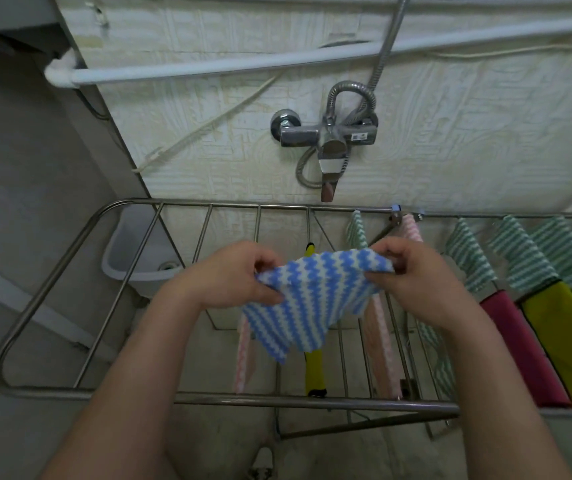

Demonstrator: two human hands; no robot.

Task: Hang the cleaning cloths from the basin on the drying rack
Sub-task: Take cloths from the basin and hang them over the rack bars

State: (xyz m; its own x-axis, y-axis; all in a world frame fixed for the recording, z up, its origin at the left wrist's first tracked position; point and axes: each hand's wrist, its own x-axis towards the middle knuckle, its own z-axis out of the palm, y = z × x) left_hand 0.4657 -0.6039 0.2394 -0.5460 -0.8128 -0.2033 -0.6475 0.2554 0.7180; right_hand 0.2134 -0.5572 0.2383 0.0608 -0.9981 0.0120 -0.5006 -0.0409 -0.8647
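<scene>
Left hand (225,275) and right hand (412,271) each pinch a top corner of the blue-and-white striped cloth (307,299) between curled fingers and thumb, stretching it above the steel drying rack (52,271), where green-striped cloths (519,258) hang.

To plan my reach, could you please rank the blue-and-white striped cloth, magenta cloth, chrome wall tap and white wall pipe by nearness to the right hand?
1. Blue-and-white striped cloth: pinched in the right hand.
2. Magenta cloth: on the drying rack, rightward.
3. Chrome wall tap: on the wall ahead.
4. White wall pipe: high above the tap.
</scene>
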